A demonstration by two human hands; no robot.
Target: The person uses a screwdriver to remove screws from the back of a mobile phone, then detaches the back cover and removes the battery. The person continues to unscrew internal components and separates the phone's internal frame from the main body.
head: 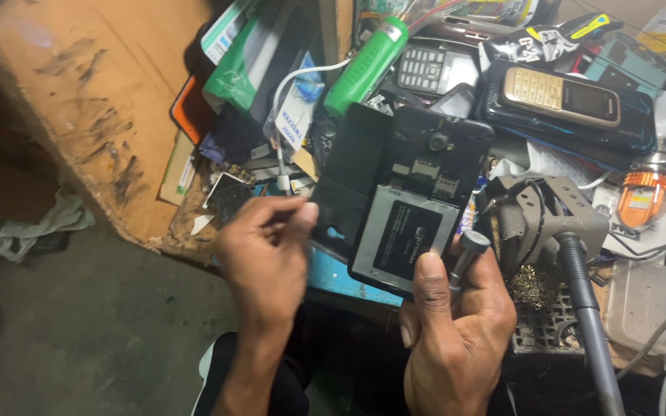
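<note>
The phone with its back open, battery showing, stands tilted over the edge of the cluttered bench. The right hand grips it from below, thumb on the battery, and also holds a small grey-capped tool. The left hand pinches the black back cover beside the phone. A green cylinder lies behind, and a gold keypad phone to the right.

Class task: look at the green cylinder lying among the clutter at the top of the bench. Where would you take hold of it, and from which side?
Grip the green cylinder around its middle, probably from above. It lies slanted on the pile, its upper side bare, while its lower end sits close to the opened black phone and its top end is hemmed in by clutter. Set the fingers across its width.
</note>
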